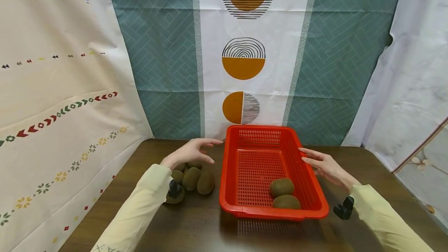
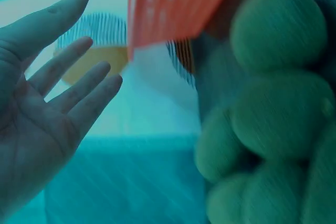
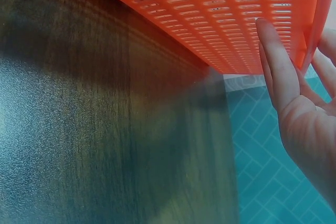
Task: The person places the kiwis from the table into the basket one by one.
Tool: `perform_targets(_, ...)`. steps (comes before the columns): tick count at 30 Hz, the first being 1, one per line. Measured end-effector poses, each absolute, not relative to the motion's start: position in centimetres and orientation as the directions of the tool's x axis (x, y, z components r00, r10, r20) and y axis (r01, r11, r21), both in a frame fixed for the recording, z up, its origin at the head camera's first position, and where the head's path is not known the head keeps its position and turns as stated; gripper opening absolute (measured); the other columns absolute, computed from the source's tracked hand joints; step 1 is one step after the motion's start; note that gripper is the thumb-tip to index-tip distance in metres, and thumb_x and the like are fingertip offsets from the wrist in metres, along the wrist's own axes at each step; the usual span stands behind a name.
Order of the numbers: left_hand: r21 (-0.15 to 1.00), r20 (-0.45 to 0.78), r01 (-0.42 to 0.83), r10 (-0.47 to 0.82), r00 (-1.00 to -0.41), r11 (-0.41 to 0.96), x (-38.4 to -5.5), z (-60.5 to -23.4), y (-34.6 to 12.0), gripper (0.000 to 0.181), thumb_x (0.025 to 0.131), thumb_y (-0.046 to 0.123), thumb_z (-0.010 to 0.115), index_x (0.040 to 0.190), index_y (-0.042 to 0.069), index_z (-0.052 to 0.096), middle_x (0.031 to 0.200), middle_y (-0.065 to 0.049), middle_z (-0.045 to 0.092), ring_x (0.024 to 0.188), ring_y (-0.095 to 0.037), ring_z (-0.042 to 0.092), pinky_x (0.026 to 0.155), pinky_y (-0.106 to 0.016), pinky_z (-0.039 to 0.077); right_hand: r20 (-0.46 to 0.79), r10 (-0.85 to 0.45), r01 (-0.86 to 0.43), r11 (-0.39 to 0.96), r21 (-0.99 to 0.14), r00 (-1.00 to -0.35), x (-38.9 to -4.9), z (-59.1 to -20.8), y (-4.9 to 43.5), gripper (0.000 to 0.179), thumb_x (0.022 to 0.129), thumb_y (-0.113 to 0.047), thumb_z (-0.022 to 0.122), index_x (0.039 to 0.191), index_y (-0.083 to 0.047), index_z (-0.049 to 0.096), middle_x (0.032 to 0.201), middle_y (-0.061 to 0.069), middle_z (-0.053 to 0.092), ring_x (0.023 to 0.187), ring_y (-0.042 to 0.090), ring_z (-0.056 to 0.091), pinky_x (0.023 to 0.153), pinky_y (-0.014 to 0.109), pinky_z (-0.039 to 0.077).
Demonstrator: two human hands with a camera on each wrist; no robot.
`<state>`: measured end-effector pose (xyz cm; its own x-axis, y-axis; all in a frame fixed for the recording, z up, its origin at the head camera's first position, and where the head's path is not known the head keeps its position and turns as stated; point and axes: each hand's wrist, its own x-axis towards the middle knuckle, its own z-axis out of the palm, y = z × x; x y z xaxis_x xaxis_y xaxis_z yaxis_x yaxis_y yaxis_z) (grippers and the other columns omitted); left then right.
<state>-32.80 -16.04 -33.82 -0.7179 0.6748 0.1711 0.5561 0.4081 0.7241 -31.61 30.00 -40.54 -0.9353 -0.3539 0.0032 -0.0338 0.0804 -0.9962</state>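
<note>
A red plastic basket [image 1: 259, 166] with slotted walls has two brown kiwis [image 1: 281, 188] inside, at its near right corner. Just left of the basket, my left hand [image 1: 190, 153] hovers with its fingers spread and nothing between them. Below and behind that hand lies a group of several kiwis [image 1: 191, 179], partly covered by the wrist in the head view. My right hand [image 1: 325, 165] is at the basket's right rim. In the right wrist view, one straight finger [image 3: 278, 66] lies along the outer wall, with other digits above the rim.
The dark wooden table [image 1: 196, 224] ends at a patterned curtain [image 1: 168, 69] behind the basket. A cream cloth [image 1: 63, 108] hangs at the left, and a marbled white sheet [image 1: 413, 88] at the right. A small black device sits on each wrist.
</note>
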Motion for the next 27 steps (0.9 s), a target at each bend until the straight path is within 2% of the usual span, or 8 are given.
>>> perform_targets(5, 0.736, 0.220, 0.541, 0.611, -0.760, 0.408, -33.1, -35.5, -20.2, 0.061, 0.076, 0.010, 0.073, 0.131, 0.009, 0.048, 0.130, -0.009, 0.046, 0.117, -0.031, 0.041, 0.090, -0.045, 0.037, 0.005, -0.351, -0.030, 0.067, -0.997, -0.937, -31.6, -40.4, 29.9, 0.053, 0.094, -0.011, 0.050, 0.140, 0.000, 0.028, 0.138, 0.024, 0.030, 0.107, 0.025, 0.052, 0.079, 0.050, 0.044)
perform_targets(10, 0.767, 0.224, 0.487, 0.537, -0.814, 0.418, -32.9, -37.1, -23.4, 0.064, 0.075, 0.011, 0.074, 0.132, 0.004, 0.046, 0.127, -0.017, 0.046, 0.114, -0.041, 0.040, 0.089, -0.052, 0.035, 0.007, -0.341, -0.028, 0.059, -0.998, -0.940, -31.7, -40.4, 29.9, 0.051, 0.093, -0.010, 0.051, 0.140, 0.000, 0.030, 0.137, 0.023, 0.032, 0.106, 0.025, 0.053, 0.079, 0.049, 0.044)
perform_targets(22, 0.772, 0.254, 0.430, 0.394, -0.883, 0.467, -31.6, -40.6, -29.2, 0.059, 0.073, 0.014, 0.076, 0.124, -0.001, 0.052, 0.120, -0.022, 0.051, 0.109, -0.044, 0.043, 0.086, -0.059, 0.032, 0.004, -0.349, -0.027, 0.061, -0.998, -0.937, -31.7, -40.5, 29.8, 0.052, 0.094, -0.011, 0.051, 0.140, 0.000, 0.029, 0.136, 0.023, 0.034, 0.106, 0.029, 0.052, 0.079, 0.050, 0.043)
perform_targets(27, 0.793, 0.231, 0.388, 0.356, -0.905, 0.471, -30.7, -42.1, -30.3, 0.055, 0.074, 0.016, 0.075, 0.120, -0.004, 0.054, 0.118, -0.021, 0.052, 0.108, -0.043, 0.044, 0.086, -0.057, 0.034, 0.000, -0.349, -0.026, 0.069, -0.997, -0.937, -31.7, -40.6, 29.9, 0.053, 0.094, -0.012, 0.051, 0.140, 0.000, 0.028, 0.137, 0.023, 0.033, 0.106, 0.028, 0.053, 0.079, 0.050, 0.043)
